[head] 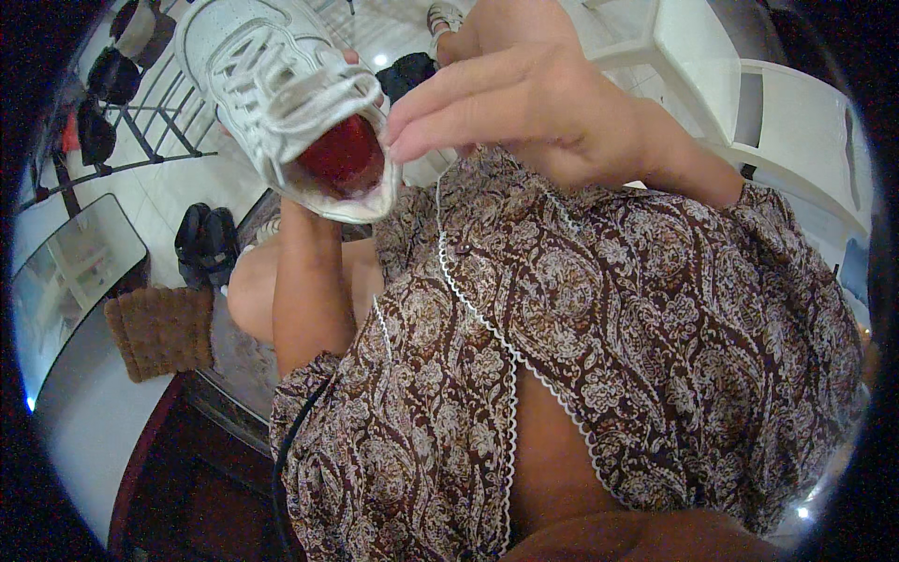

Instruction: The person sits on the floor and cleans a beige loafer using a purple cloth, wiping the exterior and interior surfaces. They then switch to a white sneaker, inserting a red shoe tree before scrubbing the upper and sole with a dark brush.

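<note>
A white lace-up sneaker (281, 91) is held up in front of me, its toe pointing to the upper left and its opening facing me. Red lining (344, 158) shows inside the opening, and the white laces (302, 105) are threaded over the tongue. My left hand (351, 57) grips the sneaker from behind and beneath; only bits of its fingers show past the edges. Beside the shoe's collar is my right hand (520, 105), fingers extended together and slightly blurred. Its fingertips are at the collar's edge; whether they touch it I cannot tell.
Black footwear (205, 242) stands on the tiled floor near a brown tufted cushion (161, 334). A metal rack (151, 133) with dark shoes is at upper left, above a mirror-like panel (88, 256). White plastic chairs (692, 63) are at upper right. A sandalled foot (444, 17) shows at the top.
</note>
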`<state>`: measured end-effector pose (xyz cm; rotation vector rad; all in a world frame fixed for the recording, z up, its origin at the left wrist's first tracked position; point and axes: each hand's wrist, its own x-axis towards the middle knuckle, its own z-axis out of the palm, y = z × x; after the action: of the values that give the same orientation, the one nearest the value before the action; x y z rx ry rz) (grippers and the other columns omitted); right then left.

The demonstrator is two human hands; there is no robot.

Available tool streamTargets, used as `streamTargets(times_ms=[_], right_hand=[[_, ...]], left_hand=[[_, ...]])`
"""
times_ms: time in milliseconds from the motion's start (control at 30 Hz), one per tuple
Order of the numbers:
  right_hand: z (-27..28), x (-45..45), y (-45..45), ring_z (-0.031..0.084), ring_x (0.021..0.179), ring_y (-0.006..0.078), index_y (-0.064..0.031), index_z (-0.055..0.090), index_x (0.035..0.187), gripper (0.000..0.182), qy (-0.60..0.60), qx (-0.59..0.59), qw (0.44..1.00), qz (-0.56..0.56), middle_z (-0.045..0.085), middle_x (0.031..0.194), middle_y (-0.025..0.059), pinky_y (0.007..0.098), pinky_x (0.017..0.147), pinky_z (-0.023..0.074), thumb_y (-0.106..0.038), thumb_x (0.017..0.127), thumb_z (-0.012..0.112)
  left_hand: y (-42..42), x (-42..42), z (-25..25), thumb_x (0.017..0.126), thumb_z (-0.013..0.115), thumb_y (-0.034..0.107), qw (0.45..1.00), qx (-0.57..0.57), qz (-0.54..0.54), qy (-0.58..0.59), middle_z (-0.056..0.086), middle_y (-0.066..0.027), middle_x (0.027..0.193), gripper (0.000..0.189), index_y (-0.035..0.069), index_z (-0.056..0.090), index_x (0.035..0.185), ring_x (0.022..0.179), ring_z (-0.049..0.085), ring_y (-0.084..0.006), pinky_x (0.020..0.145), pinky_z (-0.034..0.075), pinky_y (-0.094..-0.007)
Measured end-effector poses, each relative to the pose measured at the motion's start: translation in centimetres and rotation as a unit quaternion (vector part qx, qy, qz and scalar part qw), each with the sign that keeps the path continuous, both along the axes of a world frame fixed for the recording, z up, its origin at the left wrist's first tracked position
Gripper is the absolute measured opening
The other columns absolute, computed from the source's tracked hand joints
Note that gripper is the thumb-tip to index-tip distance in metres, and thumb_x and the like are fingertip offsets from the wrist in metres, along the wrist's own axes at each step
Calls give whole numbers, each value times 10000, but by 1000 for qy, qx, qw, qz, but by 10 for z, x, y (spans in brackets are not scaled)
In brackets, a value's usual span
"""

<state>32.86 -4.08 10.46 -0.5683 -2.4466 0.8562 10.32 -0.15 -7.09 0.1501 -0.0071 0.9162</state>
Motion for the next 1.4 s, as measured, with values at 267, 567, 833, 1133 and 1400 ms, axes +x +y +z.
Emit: streamTargets(times_ms=[267,567,833,1133,1400], right_hand=[[-14,-37,-5,634,840,319,-48,631,927,212,-277,16,961,17,596,939,118,414,686,526,-87,739,539],[-35,-43,10,624,855,363,-71,630,1037,366,-233,-25,972,32,636,947,169,452,740,505,-62,675,577],[-47,-34,24,619,887,360,-73,616,1071,399,-117,-125,985,-11,653,942,165,422,770,496,-64,674,572],[-34,-35,60,643,746,343,-20,535,1041,414,-70,214,947,-231,634,805,192,456,633,510,-199,690,661],[-100,-41,158,581,785,297,-19,541,1064,385,-306,26,913,-267,576,904,156,406,672,477,-206,747,654]], left_hand=[[-4,11,16,704,439,798,993,75,84,-41,406,-164,1351,1002,93,280,1397,1185,436,-383,1010,366,-505],[-12,9,16,787,365,753,970,8,158,186,503,-82,1275,823,149,383,1347,1136,502,-292,960,423,-445],[4,22,6,830,399,679,947,-46,207,240,512,-103,1261,739,117,424,1310,1133,509,-291,973,415,-432],[13,31,21,851,324,683,949,3,178,260,460,-127,1314,769,102,358,1354,1151,495,-315,948,435,-473],[44,-6,36,954,420,260,702,234,380,555,585,-111,1014,364,-43,562,1099,874,566,-173,761,467,-276]])
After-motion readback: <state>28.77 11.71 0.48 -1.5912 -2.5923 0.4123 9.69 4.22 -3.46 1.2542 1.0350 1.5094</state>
